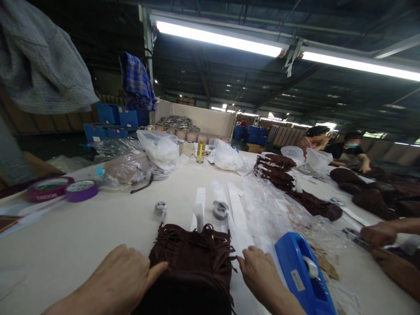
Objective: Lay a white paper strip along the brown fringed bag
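Observation:
A dark brown fringed suede bag (193, 262) lies on the white table (82, 236) right in front of me. My left hand (123, 278) rests at its left side, fingers curled and thumb pressed against the bag's edge. My right hand (259, 271) sits at the bag's right side, fingers bent, touching the fringe and the white paper strips (238, 218) beside it. A blue tape dispenser (303, 273) stands just right of my right hand.
Two small tape rolls (220, 209) and strips lie beyond the bag. Purple tape rolls (82, 190) sit at the left, plastic bags (160, 151) and a bottle (200, 152) at the back. Stacks of brown fringed bags (274, 168) and clear wrapping lie right. Another person's hands (379, 234) work at the right; two people sit farther back.

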`<state>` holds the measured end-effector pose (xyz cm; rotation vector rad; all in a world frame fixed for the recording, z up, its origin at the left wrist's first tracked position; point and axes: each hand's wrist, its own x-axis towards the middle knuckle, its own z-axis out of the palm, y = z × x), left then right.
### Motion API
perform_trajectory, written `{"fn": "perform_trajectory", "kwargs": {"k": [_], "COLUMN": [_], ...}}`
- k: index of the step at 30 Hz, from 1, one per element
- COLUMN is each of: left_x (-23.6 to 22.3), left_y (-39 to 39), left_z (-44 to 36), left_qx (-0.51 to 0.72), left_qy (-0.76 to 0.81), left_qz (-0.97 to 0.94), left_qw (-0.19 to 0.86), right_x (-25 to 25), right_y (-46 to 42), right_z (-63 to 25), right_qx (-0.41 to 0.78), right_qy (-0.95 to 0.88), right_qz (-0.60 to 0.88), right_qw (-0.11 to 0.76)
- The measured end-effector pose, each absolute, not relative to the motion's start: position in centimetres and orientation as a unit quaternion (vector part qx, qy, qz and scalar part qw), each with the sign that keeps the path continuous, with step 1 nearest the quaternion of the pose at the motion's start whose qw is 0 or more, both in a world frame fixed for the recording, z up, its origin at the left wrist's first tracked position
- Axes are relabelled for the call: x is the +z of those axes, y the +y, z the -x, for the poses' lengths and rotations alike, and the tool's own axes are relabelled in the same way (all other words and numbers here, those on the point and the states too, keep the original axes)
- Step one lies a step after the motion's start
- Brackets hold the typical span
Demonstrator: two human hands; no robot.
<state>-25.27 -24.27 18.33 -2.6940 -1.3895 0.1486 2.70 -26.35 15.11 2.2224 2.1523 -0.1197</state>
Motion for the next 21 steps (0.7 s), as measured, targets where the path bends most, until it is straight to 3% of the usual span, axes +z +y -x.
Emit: {"fn": "perform_trajectory", "kwargs": {"k": [2,4,7,9,15,21], "left_x": [19.1,19.5,18.2,16.5,14.1,15.9], "left_y": [-23.0,-21.6,-19.9,-19.3,-18.9,-18.7], "left_z": [25.0,23.6,20.8,19.7,20.2,20.8], "left_qx": [0.030,0.000,0.033,0.072,0.099,0.027], "left_qy": [-0.505,-0.483,-0.385,-0.373,-0.464,-0.527], "left_qz": [0.862,0.875,0.906,0.905,0.871,0.849], "left_qw": [0.042,-0.035,-0.173,-0.190,-0.129,-0.039], "right_x": [16.3,17.2,16.7,15.0,10.7,12.5], "right_y": [-26.1,-25.1,-22.9,-21.8,-21.1,-21.6], "right_z": [-2.2,-0.3,3.3,5.0,2.8,-0.7], "right_qx": [-0.056,-0.127,-0.221,-0.215,-0.148,-0.114], "right_qy": [0.691,0.733,0.766,0.752,0.659,0.631], "right_qz": [-0.713,-0.644,-0.591,-0.616,-0.729,-0.758], "right_qw": [-0.104,-0.180,-0.123,-0.097,-0.111,-0.116]}}
